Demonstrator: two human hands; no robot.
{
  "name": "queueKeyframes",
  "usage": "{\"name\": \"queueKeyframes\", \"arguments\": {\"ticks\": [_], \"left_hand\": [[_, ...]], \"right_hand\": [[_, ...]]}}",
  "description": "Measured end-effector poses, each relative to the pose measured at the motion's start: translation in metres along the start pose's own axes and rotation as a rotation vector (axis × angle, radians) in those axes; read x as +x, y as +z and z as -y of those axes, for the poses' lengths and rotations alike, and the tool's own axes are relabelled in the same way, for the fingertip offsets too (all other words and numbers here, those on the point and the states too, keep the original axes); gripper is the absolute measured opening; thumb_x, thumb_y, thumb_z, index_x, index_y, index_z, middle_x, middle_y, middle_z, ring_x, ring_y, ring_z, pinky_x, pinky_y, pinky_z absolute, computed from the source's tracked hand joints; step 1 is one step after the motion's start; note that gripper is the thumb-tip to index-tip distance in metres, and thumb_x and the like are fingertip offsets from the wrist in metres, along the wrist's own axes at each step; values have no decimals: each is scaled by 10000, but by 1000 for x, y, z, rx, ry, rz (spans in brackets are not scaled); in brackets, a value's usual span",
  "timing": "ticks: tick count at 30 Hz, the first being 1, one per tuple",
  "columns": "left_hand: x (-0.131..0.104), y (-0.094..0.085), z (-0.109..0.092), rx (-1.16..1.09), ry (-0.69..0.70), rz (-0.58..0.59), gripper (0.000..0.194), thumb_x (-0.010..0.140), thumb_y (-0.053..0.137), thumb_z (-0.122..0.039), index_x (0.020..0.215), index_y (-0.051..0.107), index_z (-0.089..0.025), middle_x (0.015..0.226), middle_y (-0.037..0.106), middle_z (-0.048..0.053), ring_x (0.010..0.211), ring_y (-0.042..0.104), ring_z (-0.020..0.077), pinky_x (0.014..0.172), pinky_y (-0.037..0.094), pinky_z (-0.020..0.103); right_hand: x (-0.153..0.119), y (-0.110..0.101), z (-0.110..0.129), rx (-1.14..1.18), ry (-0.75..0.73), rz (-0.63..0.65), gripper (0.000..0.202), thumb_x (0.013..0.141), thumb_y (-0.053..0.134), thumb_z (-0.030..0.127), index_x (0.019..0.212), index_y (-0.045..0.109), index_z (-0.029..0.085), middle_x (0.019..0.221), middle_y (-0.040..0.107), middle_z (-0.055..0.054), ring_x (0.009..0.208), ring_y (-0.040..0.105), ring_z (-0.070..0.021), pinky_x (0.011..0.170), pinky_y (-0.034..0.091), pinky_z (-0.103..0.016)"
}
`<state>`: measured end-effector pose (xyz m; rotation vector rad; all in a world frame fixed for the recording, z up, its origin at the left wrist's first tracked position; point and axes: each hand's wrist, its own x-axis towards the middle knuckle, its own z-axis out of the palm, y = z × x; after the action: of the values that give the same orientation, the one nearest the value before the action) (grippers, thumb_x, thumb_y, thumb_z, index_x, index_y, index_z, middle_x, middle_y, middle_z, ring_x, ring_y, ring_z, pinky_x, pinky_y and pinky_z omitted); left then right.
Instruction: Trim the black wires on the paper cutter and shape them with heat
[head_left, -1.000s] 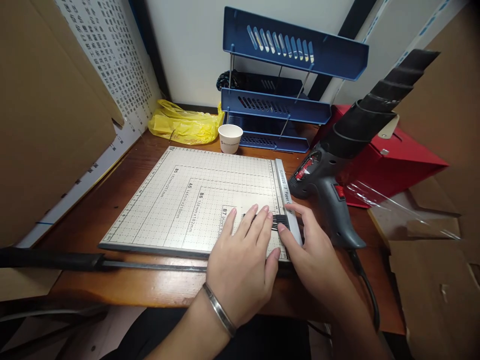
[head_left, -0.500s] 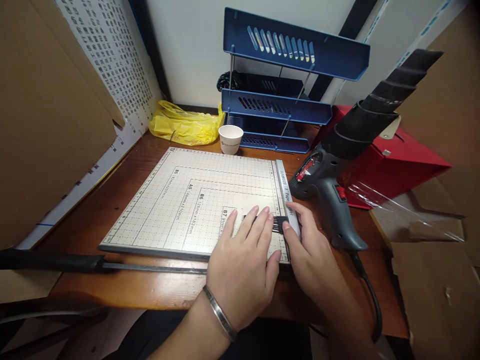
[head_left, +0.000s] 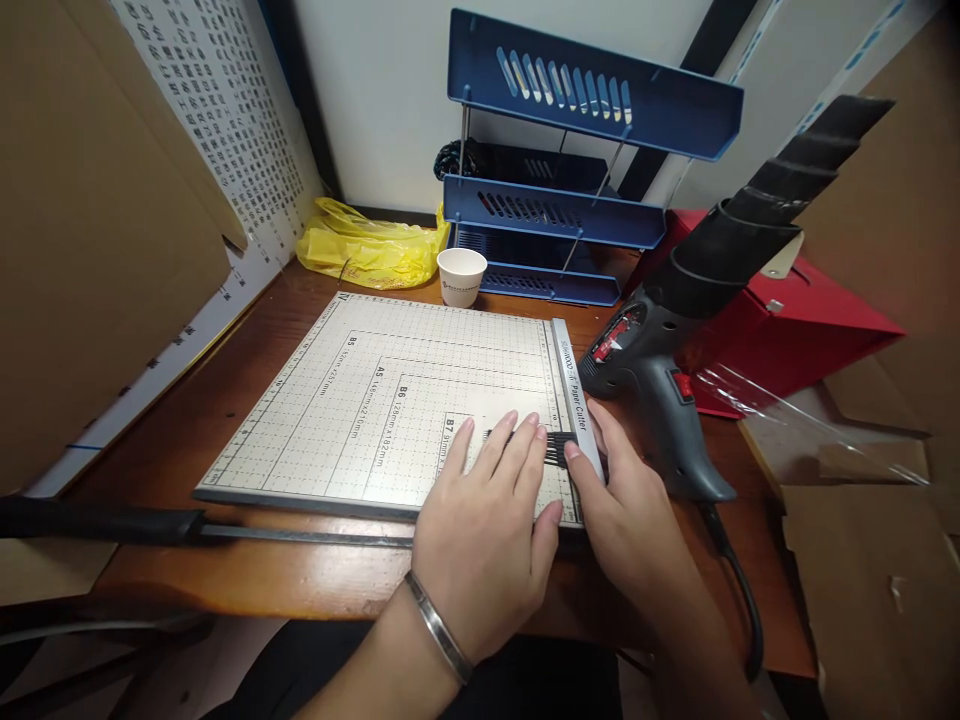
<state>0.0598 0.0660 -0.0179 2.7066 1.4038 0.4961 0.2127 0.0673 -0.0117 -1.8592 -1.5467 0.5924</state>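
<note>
A paper cutter (head_left: 322, 400) with a cream gridded board lies on the wooden table. Thin black strands (head_left: 556, 447) lie side by side on it near its silver edge strip (head_left: 576, 400). My left hand (head_left: 484, 520), with a metal bracelet at the wrist, rests flat over the strands, fingers spread and pointing away. At the strip, my right hand (head_left: 626, 500) has its thumb on the ends of the strands, and its other fingers reach over the strip's outer side. The cutter's long blade arm (head_left: 300, 537) with its black handle lies along the near side.
Behind the board are a white paper cup (head_left: 461, 277), a yellow plastic bag (head_left: 367, 245) and a blue tiered tray rack (head_left: 592, 90). To the right, a heat gun (head_left: 675, 400) stands beside a red box (head_left: 810, 330). Cardboard (head_left: 97, 230) rises at the left.
The index finger of my right hand has shifted slightly outward and off the silver strip, uncovering its printed lettering. My left hand has stayed in place.
</note>
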Motion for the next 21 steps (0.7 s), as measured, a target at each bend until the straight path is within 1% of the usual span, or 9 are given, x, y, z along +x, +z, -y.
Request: {"name": "queueKeyframes", "arguments": {"ticks": [2,4,8,12,15,19,21], "left_hand": [[0,0,0,0,2,-2,548,1032,234,-373,1511,332,-125,1585,292,43,1474,262,236,1190,236,529],[-1,-1,0,1,2,-5,547,1032,238,-372,1510,334,-125,1582,299,44,1471,269,237,1188,243,526],[-1,-2,1,10,1,-8,542,1032,253,-369,1512,331,-128,1582,298,40,1468,277,233,1190,248,525],[0,-1,0,21,3,-20,543,1027,267,-366,1509,336,-124,1577,306,41,1462,292,236,1184,257,530],[1,-1,-1,27,3,-32,540,1024,275,-361,1503,347,-123,1572,314,38,1456,305,242,1183,255,533],[2,-2,-2,35,6,-42,532,1021,288,-350,1495,366,-120,1564,329,39,1452,314,245,1189,238,531],[1,-2,-2,37,10,-42,530,1021,291,-347,1494,367,-119,1563,331,40,1453,311,243,1194,223,529]], "right_hand": [[2,-3,1,29,22,28,488,977,402,409,1442,432,263,1422,544,-42,1264,539,-267,1086,384,-503],[5,-8,2,69,45,19,454,977,421,416,1407,477,283,1390,574,-33,1272,537,-252,1094,389,-482],[10,-17,-1,135,68,-80,472,968,464,434,1411,464,271,1422,544,-51,1330,485,-231,1127,368,-447],[12,-23,-9,123,60,-129,435,963,478,428,1365,511,266,1399,559,-59,1292,519,-238,1105,394,-454],[13,-21,-7,85,66,-92,426,955,481,432,1340,541,258,1353,595,-59,1260,540,-260,1077,415,-478],[17,-16,4,51,29,7,416,961,455,405,1335,542,247,1317,620,-60,1191,584,-274,1043,434,-500],[20,-15,7,30,35,34,423,967,435,406,1348,534,250,1316,620,-61,1176,591,-285,1034,433,-516]]}}
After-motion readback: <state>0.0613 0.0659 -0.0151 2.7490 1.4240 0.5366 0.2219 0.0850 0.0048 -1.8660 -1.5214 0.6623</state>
